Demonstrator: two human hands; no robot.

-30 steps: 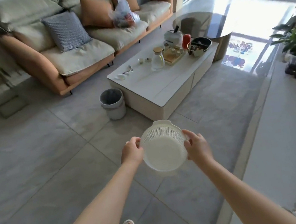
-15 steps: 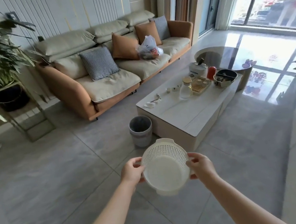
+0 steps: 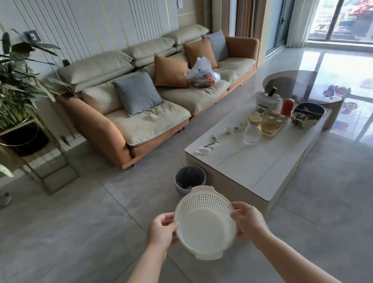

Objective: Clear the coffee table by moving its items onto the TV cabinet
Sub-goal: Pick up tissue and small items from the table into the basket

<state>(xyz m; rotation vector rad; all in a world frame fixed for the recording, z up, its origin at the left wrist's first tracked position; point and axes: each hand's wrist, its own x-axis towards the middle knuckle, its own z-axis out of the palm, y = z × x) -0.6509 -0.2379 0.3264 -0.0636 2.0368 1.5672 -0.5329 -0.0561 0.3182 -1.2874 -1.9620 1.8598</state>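
I hold an empty white perforated colander (image 3: 205, 223) in front of me over the floor, my left hand (image 3: 161, 230) on its left rim and my right hand (image 3: 249, 219) on its right rim. Ahead to the right stands the white coffee table (image 3: 252, 167). On it are a glass carafe (image 3: 252, 127), a wooden tea tray with cups (image 3: 272, 123), a red canister (image 3: 287, 107), a dark bowl (image 3: 307, 113), a white appliance (image 3: 268, 101) and small white bits (image 3: 208, 146) near its left end. The TV cabinet is out of view.
A grey waste bin (image 3: 190, 180) stands on the floor between the colander and the table. An orange and cream sofa (image 3: 150, 103) with a plastic bag (image 3: 202, 73) lines the far wall. A potted plant on a stand (image 3: 7, 114) is at the left. A round dark table (image 3: 297, 81) sits beyond.
My view has lifted and swung left, bringing the sofa wall and plant into sight. The colander stays held in both hands at about the same place before me.
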